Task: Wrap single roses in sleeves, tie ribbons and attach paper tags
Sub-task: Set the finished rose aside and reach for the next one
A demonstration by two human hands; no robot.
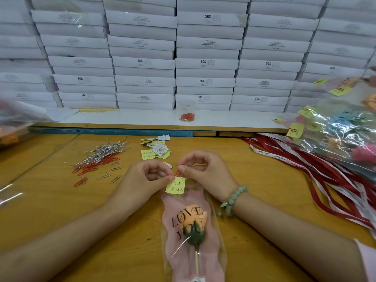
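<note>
My left fingers (165,178) pinch one yellow tag (176,187), right fingers (184,169) one red clip (177,173), atop one sleeved rose (193,218); wooden table (61,200), stacked white boxes (142,64).

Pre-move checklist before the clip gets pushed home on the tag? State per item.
1. Yellow tag sits at the top end of the sleeve: ok.
2. Left hand pinches the tag's upper corner: ok.
3. Right hand pinches the red paper clip at the tag's top edge: ok.
4. Clip catches both tag and sleeve film: cannot tell, the fingertips hide it.
5. Rose lies inside the sleeve, its head towards the tag: ok.
6. Ribbon tied on this sleeve: cannot tell, its lower end leaves the frame; loose ribbons lie to the right.
</note>
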